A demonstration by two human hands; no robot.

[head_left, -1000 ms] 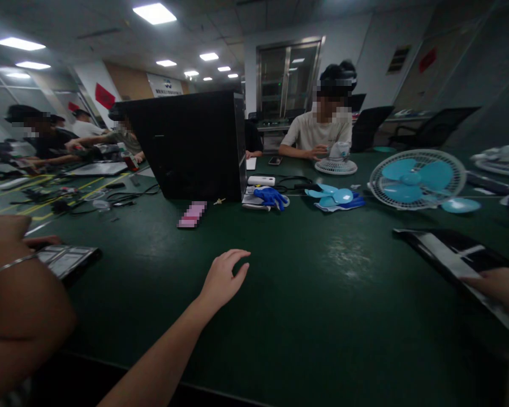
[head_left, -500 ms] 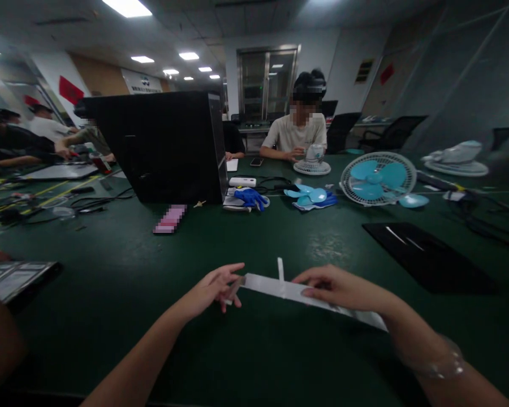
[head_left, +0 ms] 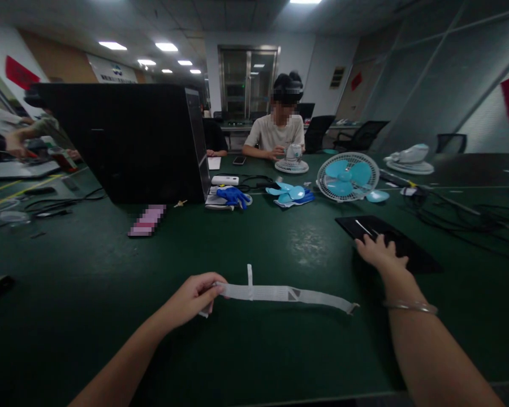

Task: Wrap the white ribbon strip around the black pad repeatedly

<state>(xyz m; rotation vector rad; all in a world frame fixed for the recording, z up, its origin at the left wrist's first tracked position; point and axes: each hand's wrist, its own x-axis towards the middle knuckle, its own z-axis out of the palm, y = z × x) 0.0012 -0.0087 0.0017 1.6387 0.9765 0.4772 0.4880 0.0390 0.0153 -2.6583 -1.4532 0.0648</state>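
In the head view, we look down at a dark green table [head_left: 280,353]. Our left hand [head_left: 199,297] pinches one end of a long white strip [head_left: 271,293] between thumb and fingers. The strip runs off to the right in front of us and bends a little near its far end. A thin white tab [head_left: 250,277] sticks up from it, and it has a small grey patch past the middle. We cannot tell if the strip rests on the table or hangs just over it.

Our right hand [head_left: 382,254] has its fingers spread wide and grips nothing. It is at the near side of a flat black panel [head_left: 418,254], over its edge. We cannot tell if the fingers touch the panel. A shiny bracelet [head_left: 411,307] is around our right wrist.

Farther back on the left, we see a big black box [head_left: 131,147]. A pink thing [head_left: 147,220], blurred out, lies in front of it, near a small key [head_left: 180,203]. To the right of the box are a blue glove [head_left: 233,196], some light blue fan blades [head_left: 290,192] and a round fan [head_left: 348,176]. Across the table sits a person [head_left: 275,135] in a pale shirt.
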